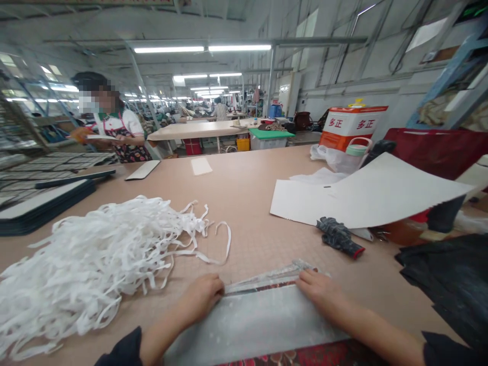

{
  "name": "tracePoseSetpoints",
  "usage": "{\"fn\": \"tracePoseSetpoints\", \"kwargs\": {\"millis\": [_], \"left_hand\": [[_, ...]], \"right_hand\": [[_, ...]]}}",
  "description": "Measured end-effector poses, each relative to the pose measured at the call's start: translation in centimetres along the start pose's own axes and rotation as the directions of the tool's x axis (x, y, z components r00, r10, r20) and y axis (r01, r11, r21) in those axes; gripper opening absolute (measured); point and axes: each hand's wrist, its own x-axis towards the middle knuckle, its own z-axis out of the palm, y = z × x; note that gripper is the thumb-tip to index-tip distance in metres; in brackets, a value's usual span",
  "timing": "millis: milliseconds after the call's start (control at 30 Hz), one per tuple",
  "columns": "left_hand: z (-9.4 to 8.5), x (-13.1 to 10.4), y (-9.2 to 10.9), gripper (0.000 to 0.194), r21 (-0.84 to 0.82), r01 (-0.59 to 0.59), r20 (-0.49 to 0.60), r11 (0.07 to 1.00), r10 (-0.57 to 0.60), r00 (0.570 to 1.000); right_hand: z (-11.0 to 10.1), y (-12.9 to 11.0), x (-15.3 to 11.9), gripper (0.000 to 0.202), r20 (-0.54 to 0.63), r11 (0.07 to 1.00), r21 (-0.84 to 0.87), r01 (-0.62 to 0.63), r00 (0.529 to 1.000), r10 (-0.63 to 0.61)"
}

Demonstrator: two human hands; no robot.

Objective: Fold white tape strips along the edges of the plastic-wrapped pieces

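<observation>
A greyish, cloudy plastic sheet [259, 320] lies at the near edge of the table, its far edge folded and creased. On that edge's left end my left hand [204, 295] is closed, fingers curled over the plastic. My right hand [314, 287] grips the right end of the same edge, fingers pressed together. A strip of dark reddish pattern shows between the hands through or under the fold. Red flowered cloth [305, 356] shows below the sheet. To the left spreads a big heap of white strips [102, 259].
A dark crumpled glove [338, 236] and a large white sheet [362, 193] lie to the right, near black material [450, 284]. Stacked panels [46, 203] sit at the left. Across the table stands a person [114, 124]. A red-and-white tin [348, 127] is at the back right.
</observation>
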Motion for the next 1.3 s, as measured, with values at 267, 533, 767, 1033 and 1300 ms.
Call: {"fn": "tracePoseSetpoints", "kwargs": {"millis": [267, 533, 767, 1033, 1300], "left_hand": [[0.2, -1.5, 1.1, 0.018, 0.178, -0.013, -0.061, 0.984, 0.024, 0.998], [2.2, -2.4, 0.1, 0.006, 0.328, -0.087, -0.170, 0.941, 0.149, 0.974], [0.3, -3.3, -1.2, 0.007, 0.156, -0.013, -0.117, 0.988, 0.032, 0.993], [3.5, -4.6, -0.5, 0.007, 0.336, -0.034, -0.268, 0.941, 0.131, 0.955], [4.5, -8.0, -0.3, 0.016, 0.191, 0.081, -0.421, 0.978, 0.007, 0.907]], "right_hand": [[-1.8, -8.5, 6.7, 0.019, 0.020, 0.980, 0.185, 0.070, 0.997, -0.074], [1.4, -11.4, 6.6, 0.009, -0.132, 0.962, 0.060, 0.268, 0.957, -0.259], [-1.1, -7.6, 5.2, 0.018, 0.102, 0.999, 0.007, 0.053, 0.993, -0.053], [0.9, -15.8, 9.8, 0.011, -0.137, 0.954, 0.109, 0.280, 0.954, -0.265], [0.5, -15.0, 11.2, 0.012, -0.012, 0.939, 0.255, 0.232, 0.971, -0.237]]}}
